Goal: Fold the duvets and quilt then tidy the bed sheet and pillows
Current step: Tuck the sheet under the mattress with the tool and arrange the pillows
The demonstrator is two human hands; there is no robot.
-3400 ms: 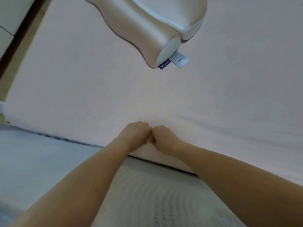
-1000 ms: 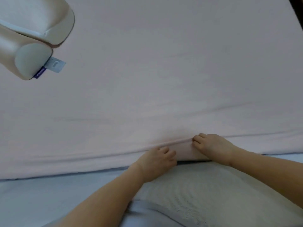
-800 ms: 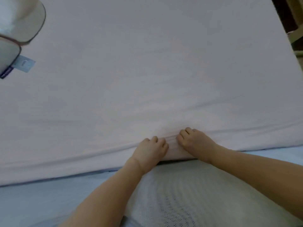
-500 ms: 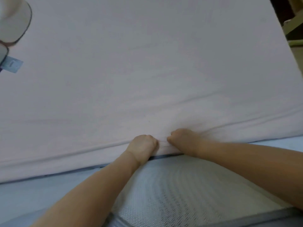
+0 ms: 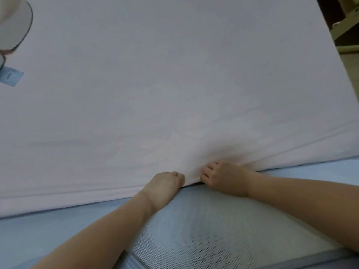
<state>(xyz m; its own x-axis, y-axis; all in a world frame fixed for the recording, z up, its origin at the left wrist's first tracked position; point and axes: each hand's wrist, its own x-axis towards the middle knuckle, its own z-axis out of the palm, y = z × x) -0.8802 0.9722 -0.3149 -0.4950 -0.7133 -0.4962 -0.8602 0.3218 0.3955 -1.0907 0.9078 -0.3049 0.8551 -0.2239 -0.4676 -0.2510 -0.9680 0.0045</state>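
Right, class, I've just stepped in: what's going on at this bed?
A person is tidying the bed sheet. The left hand and right hand sit close together at the sheet's near edge, fingers curled into the fabric, which bunches into creases between them. The sheet otherwise lies mostly smooth. A pillow with a tag sits at the far left.

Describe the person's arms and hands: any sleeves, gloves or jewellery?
Both forearms are bare as far as the picture shows, with no sleeves in view. The left hand and right hand wear no gloves, and no rings, watch or bracelets are visible.
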